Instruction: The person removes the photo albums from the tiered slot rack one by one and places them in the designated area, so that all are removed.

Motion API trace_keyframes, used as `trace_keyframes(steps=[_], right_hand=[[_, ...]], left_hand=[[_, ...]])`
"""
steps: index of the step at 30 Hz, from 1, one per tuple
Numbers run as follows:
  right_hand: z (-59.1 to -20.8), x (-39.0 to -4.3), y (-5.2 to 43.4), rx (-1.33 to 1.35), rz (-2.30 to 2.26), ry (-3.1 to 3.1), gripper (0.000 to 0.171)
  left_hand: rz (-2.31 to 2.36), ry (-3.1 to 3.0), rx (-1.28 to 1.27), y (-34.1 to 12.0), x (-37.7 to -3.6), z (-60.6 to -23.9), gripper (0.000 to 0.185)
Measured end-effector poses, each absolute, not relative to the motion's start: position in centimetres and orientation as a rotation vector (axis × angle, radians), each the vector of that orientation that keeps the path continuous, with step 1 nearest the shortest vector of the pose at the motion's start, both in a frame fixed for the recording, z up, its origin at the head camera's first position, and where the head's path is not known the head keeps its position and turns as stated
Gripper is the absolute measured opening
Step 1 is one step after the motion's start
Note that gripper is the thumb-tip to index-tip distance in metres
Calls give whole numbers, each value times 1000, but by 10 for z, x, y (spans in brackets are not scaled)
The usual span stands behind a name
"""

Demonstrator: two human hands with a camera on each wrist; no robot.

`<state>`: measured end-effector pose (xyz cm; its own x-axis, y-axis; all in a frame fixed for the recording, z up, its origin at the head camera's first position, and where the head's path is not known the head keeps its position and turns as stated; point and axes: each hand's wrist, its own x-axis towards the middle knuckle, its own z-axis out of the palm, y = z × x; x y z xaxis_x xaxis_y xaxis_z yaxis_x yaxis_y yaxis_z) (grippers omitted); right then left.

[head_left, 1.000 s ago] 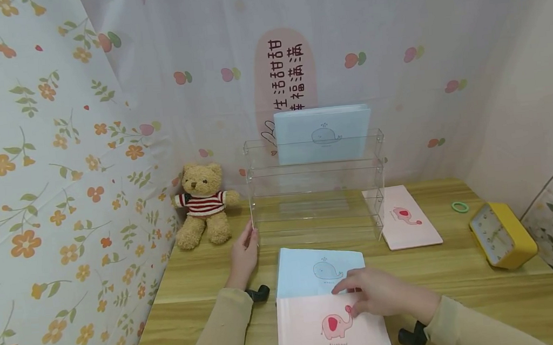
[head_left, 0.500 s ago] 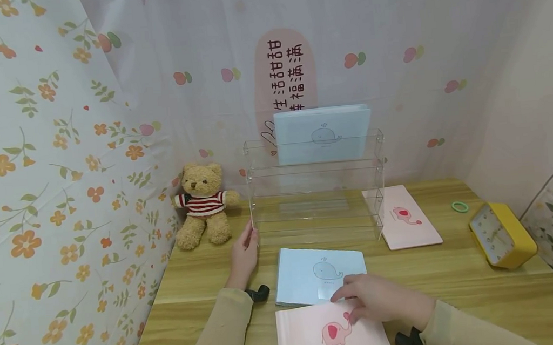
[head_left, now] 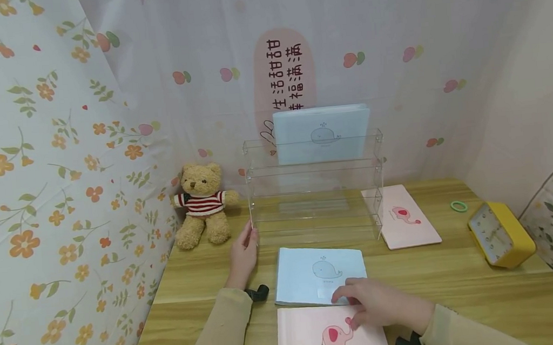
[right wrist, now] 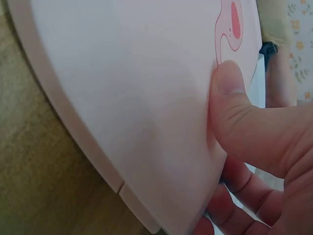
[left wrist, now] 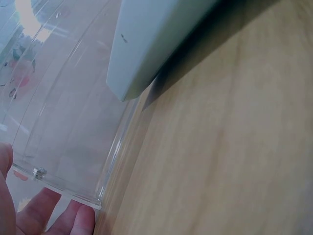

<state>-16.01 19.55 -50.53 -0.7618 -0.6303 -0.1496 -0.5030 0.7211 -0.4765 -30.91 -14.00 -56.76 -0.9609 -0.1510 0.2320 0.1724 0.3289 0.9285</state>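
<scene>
Head view looks forward and down from above the near edge of the worktop [head_left: 459, 266], taking in the clear rack [head_left: 314, 191] against the curtain and both hands before it. The left wrist camera sits very close and low, looking along the wood at that rack's lower corner [left wrist: 68, 147], a blue album [left wrist: 146, 44] above it. The right wrist camera is closer still, pressed up to the pink album [right wrist: 122, 98], the one lying nearest in the head view [head_left: 313, 326].
</scene>
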Motion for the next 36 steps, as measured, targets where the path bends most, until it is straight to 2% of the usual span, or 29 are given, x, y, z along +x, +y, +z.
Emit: trace_keyframes(steps=[31,36], right_hand=[[-516,-165,196,-779,-686,2572,48],[-509,-171,195,-840,-657,2556,49]], left_hand=[[-1658,-2340,-28,-141,-308,-566,45],[-1669,-2334,-32,-140,-307,-565,44]])
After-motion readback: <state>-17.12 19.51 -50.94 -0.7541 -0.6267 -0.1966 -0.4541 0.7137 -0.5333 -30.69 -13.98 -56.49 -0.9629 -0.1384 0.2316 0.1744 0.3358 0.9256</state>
